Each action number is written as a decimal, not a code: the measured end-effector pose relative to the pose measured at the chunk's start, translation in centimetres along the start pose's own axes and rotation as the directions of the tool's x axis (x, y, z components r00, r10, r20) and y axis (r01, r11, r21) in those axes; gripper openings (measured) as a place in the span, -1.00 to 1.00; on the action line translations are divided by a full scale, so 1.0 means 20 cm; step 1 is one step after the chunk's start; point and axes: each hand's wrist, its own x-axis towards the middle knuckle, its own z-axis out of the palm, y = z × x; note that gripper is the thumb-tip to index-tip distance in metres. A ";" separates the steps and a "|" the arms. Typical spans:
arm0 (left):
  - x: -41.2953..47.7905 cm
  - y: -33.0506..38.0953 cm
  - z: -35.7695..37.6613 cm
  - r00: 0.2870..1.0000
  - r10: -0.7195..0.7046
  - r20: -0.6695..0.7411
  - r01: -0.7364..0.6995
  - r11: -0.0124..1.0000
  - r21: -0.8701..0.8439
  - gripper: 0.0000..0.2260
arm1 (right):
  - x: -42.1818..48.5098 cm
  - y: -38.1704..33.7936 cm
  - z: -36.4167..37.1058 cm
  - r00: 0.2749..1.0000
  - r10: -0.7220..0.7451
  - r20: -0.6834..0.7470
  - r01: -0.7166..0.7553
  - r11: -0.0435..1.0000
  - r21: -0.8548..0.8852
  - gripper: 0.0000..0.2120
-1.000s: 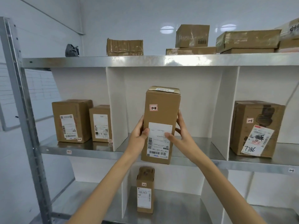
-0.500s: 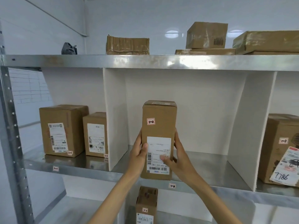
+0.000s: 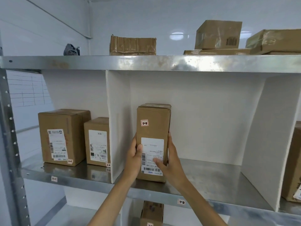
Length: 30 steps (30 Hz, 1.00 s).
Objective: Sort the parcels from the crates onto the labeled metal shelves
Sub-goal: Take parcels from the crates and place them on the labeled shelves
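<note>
White room, metal shelf point(image 3: 211, 176): left hand point(image 3: 135, 154) and right hand point(image 3: 171, 160), snug grip around upright parcel point(image 3: 153, 128).

shelf point(image 3: 211, 173): bare metal, smooth, dully glossy, faintly reflective
upright point(image 3: 9, 144): grey metal, matt, punched with holes
parcel point(image 3: 154, 115): matt brown cardboard
label point(image 3: 153, 144): smooth white paper
divider point(image 3: 117, 128): white board, matt, finely ribbed
top box point(image 3: 132, 46): cardboard under glossy, wrinkled tape
rag point(image 3: 70, 49): dark grey cloth

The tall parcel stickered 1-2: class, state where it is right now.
In the head view the tall parcel is upright in the middle bay of the middle shelf, just right of the white divider, held between the left hand and right hand.
</note>
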 end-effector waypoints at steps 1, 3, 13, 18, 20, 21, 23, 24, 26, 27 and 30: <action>0.01 -0.02 0.00 1.000 -0.012 -0.002 0.012 1.000 0.014 -0.38 | 0.01 0.00 0.01 1.000 -0.003 -0.003 0.003 1.000 -0.008 -0.11; 0.04 -0.06 -0.01 0.999 -0.030 -0.014 0.031 0.999 0.043 -0.58 | 0.02 0.01 0.01 1.000 -0.005 -0.006 0.005 1.000 -0.016 -0.11; 0.06 -0.09 -0.01 1.000 -0.018 0.003 0.018 0.999 0.051 -0.56 | 0.04 0.04 0.03 1.000 -0.005 -0.017 0.005 1.000 -0.007 -0.12; 0.01 -0.04 -0.01 0.999 -0.032 -0.032 0.035 0.996 0.084 -0.57 | 0.01 0.02 0.03 0.999 0.036 -0.009 -0.035 0.998 0.043 -0.13; -0.03 0.02 -0.01 0.997 -0.024 -0.072 0.032 0.993 0.118 -0.51 | -0.03 -0.01 0.02 0.998 0.043 -0.038 -0.043 0.999 0.006 -0.18; -0.06 0.05 -0.01 0.995 -0.013 -0.104 0.028 0.989 0.148 -0.50 | -0.06 -0.02 0.02 0.997 0.050 -0.065 -0.051 0.999 -0.010 -0.21; -0.12 0.10 -0.01 0.988 0.004 -0.152 0.027 0.979 0.202 -0.52 | -0.13 -0.07 -0.01 0.989 0.066 -0.129 -0.068 0.998 -0.010 -0.24; -0.17 0.12 -0.02 0.986 0.015 -0.164 0.021 0.977 0.212 -0.54 | -0.17 -0.09 -0.02 0.985 0.071 -0.157 -0.073 0.997 -0.005 -0.27; -0.28 0.18 -0.03 0.978 0.072 -0.194 -0.026 0.973 0.227 -0.60 | -0.27 -0.15 -0.03 0.976 0.052 -0.213 -0.055 0.998 -0.008 -0.37; -0.35 0.21 -0.04 0.968 0.110 -0.224 -0.056 0.970 0.236 -0.65 | -0.32 -0.18 -0.03 0.971 0.039 -0.235 -0.041 0.999 -0.001 -0.43; -0.58 0.30 -0.08 0.928 0.200 -0.315 -0.116 0.957 0.266 -0.76 | -0.48 -0.27 -0.01 0.967 -0.001 -0.254 0.016 0.998 0.056 -0.54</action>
